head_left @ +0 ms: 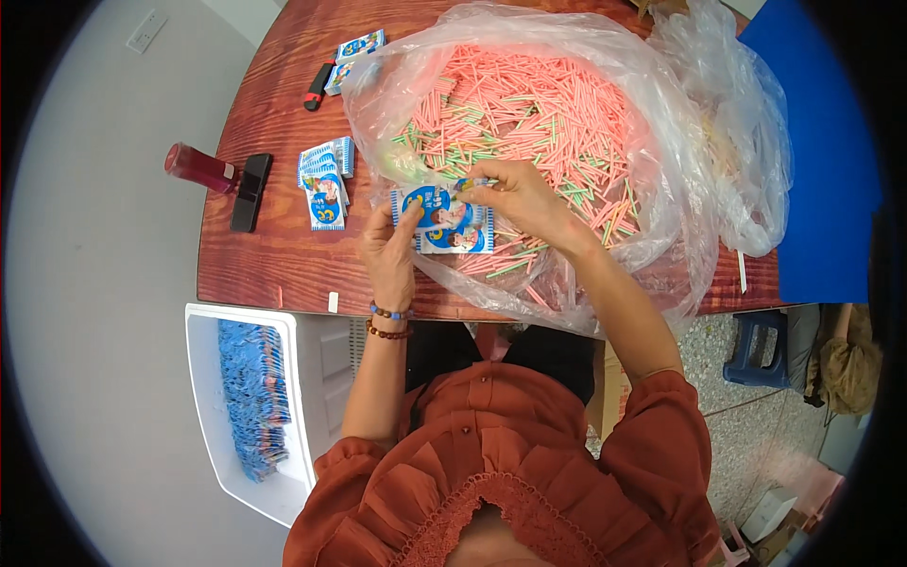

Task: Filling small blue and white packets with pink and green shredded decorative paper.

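Observation:
Over the near edge of a clear plastic bag, both hands hold a small blue-and-white packet. My left hand pinches its left side, thumb on the front. At the packet's upper right, the fingers of my right hand are closed on its edge; whether they also hold a stick is hidden. A second, similar packet shows just below the first, partly covered by it. Spread inside the opened bag are a great many thin pink sticks, with green ones mixed in.
Left of the bag lie a stack of packets, a black phone, a red bottle, a box cutter and small packs. A white bin of blue packets stands below the wooden table. A blue stool is at right.

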{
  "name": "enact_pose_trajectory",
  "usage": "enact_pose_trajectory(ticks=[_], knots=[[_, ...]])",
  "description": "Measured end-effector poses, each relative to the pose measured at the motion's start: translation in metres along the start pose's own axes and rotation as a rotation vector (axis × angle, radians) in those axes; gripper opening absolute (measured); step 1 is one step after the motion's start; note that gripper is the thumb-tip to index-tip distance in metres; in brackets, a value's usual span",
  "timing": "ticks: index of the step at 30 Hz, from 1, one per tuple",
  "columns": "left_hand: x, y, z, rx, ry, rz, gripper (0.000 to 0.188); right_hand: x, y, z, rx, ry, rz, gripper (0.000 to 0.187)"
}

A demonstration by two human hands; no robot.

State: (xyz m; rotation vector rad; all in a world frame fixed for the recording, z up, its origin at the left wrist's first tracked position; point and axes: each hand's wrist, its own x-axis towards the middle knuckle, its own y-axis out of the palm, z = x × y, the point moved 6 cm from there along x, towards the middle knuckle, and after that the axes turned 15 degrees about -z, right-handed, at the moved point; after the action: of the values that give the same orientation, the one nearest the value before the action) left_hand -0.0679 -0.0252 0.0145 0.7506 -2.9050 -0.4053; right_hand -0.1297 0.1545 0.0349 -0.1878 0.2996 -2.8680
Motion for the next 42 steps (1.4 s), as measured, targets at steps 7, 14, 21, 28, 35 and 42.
enact_pose_trajectory(ticks=[7, 14, 21, 28, 35, 42], knots=[[-0.018, 0.017, -0.002, -0.26, -0.278, -0.026, 0.015, -0.02, -0.001, 0.0, 0.273, 0.105, -0.082, 0.008], [-0.025, 0.014, 0.003, -0.159, -0.174, -0.082, 0.015, -0.027, 0.004, -0.014, 0.426, 0.092, -0.157, 0.009], [-0.031, 0.013, 0.013, -0.291, -0.273, -0.144, 0.012, -0.029, 0.007, -0.014, 0.51, 0.143, -0.117, 0.013], [-0.03, 0.008, 0.018, -0.297, -0.254, -0.154, 0.011, -0.031, 0.014, -0.014, 0.464, 0.127, -0.13, 0.016], [-0.03, 0.006, 0.021, -0.34, -0.305, -0.164, 0.018, -0.03, 0.005, -0.001, 0.319, 0.021, -0.198, 0.01], [-0.028, 0.009, 0.017, -0.362, -0.347, -0.144, 0.023, -0.036, -0.009, 0.04, 0.049, -0.267, -0.111, 0.013]])
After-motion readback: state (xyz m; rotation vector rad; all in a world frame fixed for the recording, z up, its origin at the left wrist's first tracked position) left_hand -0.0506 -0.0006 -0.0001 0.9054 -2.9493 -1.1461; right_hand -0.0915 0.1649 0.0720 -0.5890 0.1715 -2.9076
